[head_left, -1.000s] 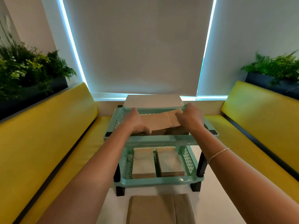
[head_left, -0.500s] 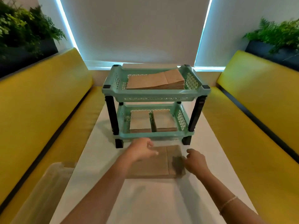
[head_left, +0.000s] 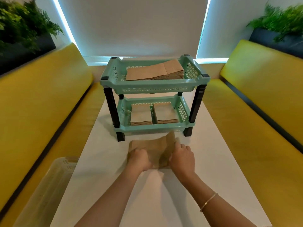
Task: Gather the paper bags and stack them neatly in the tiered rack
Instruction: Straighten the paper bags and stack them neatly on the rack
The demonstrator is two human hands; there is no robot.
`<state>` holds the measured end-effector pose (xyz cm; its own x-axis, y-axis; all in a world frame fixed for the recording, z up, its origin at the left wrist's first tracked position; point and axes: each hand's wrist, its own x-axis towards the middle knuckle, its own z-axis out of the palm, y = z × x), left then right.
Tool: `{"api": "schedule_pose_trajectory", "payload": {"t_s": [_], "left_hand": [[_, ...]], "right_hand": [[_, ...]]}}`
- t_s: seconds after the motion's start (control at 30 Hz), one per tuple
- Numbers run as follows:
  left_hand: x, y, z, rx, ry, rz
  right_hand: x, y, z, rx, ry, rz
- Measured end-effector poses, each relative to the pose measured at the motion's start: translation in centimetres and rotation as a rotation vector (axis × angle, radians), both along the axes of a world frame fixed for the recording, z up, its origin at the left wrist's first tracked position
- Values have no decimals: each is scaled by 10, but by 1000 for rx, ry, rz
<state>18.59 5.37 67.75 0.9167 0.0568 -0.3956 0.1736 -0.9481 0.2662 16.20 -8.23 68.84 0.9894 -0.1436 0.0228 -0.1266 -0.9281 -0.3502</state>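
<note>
Brown paper bags (head_left: pixel 154 149) on white counter (head_left: pixel 164 194), between both grips, left hand (head_left: pixel 139 160) at 9 o'clock, right hand (head_left: pixel 182 158) at 3 o'clock, fingers curled on edges, tiered rack (head_left: pixel 154 89) at 12 o'clock

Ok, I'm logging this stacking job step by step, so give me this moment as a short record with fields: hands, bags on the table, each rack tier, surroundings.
left hand: left hand grips the near left part of the paper bags on the table
right hand: right hand grips their right side, which is lifted and blurred
top tier: top tier holds one stack of brown bags
bottom tier: bottom tier holds two side-by-side stacks
table: white table
surroundings: yellow benches on both sides; clear bin near left
</note>
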Motion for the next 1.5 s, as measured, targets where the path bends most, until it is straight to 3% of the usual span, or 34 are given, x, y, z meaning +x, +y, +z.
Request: {"api": "schedule_pose_trajectory", "payload": {"t_s": [0.57, 0.63, 0.7, 0.8, 0.9, 1.1, 1.3, 1.5], "left_hand": [[-4, -3, 2, -9, -25, 50], [-5, -4, 4, -11, -25, 49], [-6, -4, 6, -49, -25, 56], [-9, 2, 7, -143, -42, 140], [-12, 14, 3, -298, -172, 309], [-45, 39, 13, -1139, -357, 428], [-81, 21, -14, -1263, -324, 459], [-84, 22, -7, -1323, -419, 448]], "right_hand": [[-2, 7, -5, -105, -152, 131], [0, 6, -4, 40, -137, 156], [3, 3, 6, 357, -33, 83], [13, -11, 17, 776, 133, -108], [14, -37, 24, 1018, 297, -171], [-23, -79, 13, 1128, 316, -8], [-59, -63, -28, 1086, 197, -100], [-62, -56, -13, 1165, 16, -38]]}}
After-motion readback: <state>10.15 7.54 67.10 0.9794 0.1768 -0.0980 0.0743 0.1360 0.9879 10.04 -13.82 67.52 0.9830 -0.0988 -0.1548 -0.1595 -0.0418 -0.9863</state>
